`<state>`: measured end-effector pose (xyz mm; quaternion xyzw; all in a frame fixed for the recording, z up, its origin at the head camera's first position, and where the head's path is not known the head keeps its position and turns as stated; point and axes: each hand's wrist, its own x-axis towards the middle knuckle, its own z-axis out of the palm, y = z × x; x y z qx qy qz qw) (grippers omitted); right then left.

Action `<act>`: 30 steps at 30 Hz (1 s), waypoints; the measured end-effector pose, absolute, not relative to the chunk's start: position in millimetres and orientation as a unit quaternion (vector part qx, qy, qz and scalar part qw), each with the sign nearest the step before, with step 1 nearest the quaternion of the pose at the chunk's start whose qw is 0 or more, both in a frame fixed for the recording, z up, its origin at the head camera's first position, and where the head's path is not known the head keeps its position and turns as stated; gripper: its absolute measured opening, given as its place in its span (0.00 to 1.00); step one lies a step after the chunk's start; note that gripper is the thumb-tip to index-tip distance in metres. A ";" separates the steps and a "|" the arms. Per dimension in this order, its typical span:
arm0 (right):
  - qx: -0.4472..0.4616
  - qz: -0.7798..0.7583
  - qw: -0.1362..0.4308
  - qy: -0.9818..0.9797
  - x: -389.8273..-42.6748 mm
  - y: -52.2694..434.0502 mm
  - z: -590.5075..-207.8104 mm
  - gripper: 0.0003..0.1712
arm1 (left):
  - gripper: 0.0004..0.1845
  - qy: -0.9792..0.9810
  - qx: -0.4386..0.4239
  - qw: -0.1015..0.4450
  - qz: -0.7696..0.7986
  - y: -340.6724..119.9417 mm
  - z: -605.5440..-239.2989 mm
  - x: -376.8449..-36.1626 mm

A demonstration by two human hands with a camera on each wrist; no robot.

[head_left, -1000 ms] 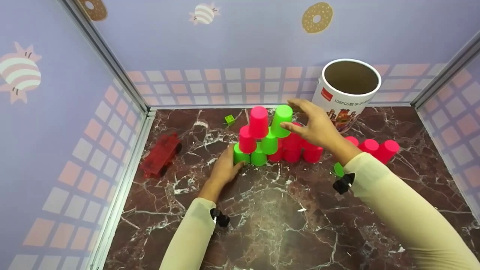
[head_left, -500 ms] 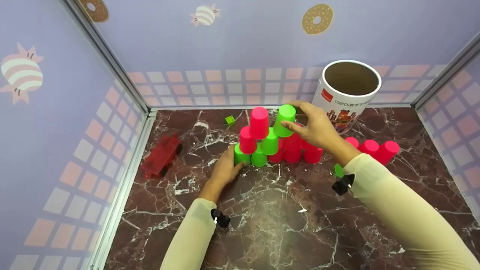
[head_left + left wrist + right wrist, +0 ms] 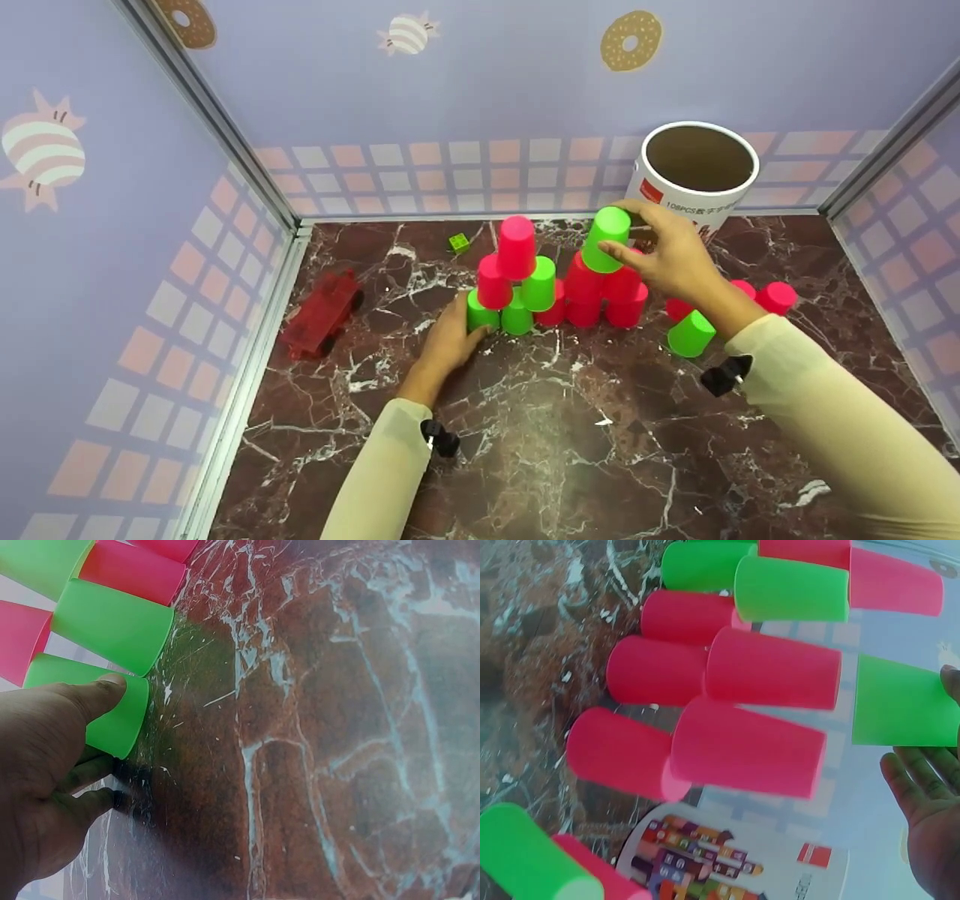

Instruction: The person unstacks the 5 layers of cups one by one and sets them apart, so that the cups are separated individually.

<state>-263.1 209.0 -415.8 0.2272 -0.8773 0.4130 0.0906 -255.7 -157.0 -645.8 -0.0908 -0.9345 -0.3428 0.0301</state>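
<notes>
In the head view, my right hand (image 3: 673, 253) pinches an upside-down green cup (image 3: 609, 229) between thumb and fingers. That cup is over two upper red cups (image 3: 583, 280); the right wrist view shows the held green cup (image 3: 901, 701) close to their bases, contact uncertain. My left hand (image 3: 448, 339) holds the leftmost bottom green cup (image 3: 481, 307), thumb in front and fingers around its side. Beside it stands another green cup (image 3: 517, 315). Above these are a red cup (image 3: 495, 283) and a green cup (image 3: 539, 285), topped by a red cup (image 3: 517, 246).
A tall white tub (image 3: 679, 196) stands open at the back right. Right of the stack are a loose green cup (image 3: 691, 334) and several red cups (image 3: 776, 298). A translucent red toy vehicle (image 3: 322, 313) lies left, and a small green block (image 3: 459, 242) behind. Patterned walls enclose the marble-look surface.
My right hand has carried the green cup rightward, from above the standing green cup to above the upper red cups. My left hand has stayed at the leftmost cup.
</notes>
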 end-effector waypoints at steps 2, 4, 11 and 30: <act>0.227 0.399 0.101 -0.883 -260.2 218.9 -416.7 0.30 | 0.36 -0.934 -0.094 0.030 -0.345 -156.2 -638.3 -252.1; 0.224 0.385 0.114 -0.888 -257.4 228.9 -418.7 0.30 | 0.34 -0.929 -0.092 0.025 -0.357 -153.2 -621.7 -244.8; 0.194 0.386 0.133 -0.892 -246.9 262.3 -425.9 0.31 | 0.35 -0.932 -0.098 0.035 -0.347 -154.6 -630.3 -248.9; 0.109 0.346 0.181 -0.914 -222.6 343.6 -448.0 0.33 | 0.37 -0.934 -0.090 0.023 -0.345 -156.7 -639.9 -253.9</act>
